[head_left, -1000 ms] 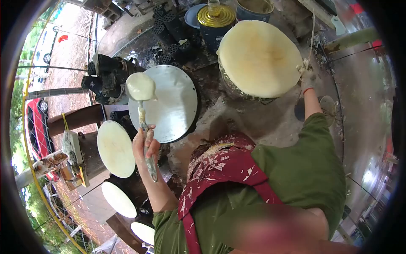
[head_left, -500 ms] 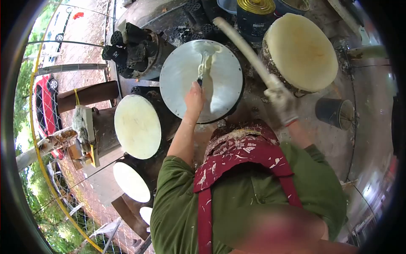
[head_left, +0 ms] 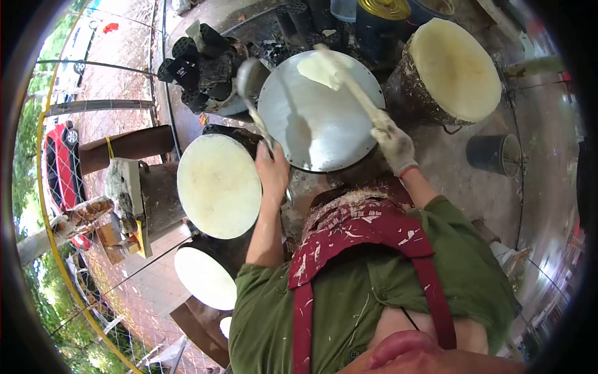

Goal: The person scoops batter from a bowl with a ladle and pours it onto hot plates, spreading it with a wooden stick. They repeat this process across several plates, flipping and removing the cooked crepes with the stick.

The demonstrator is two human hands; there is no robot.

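My left hand [head_left: 272,169] grips the handle of a metal ladle [head_left: 251,80], whose emptied bowl is lifted just off the left edge of a round grey metal plate [head_left: 324,131]. My right hand [head_left: 393,144], in a white glove, holds a pale batter-coated stick [head_left: 349,80] that reaches across the plate. The stick's far end lies in a patch of white batter [head_left: 321,65] at the plate's far rim. I wear a green shirt and a batter-spattered red apron [head_left: 361,237].
A drum topped with a cream disc [head_left: 456,67] stands right of the plate. Another cream disc [head_left: 218,186] sits left, two white ones [head_left: 205,277] nearer. Black charcoal cylinders [head_left: 199,62] pile at back left, cans [head_left: 380,19] behind, a dark bucket [head_left: 495,154] at right.
My left hand drew the ladle back off the plate to its left edge. My right hand brought the stick onto the plate, into the poured batter.
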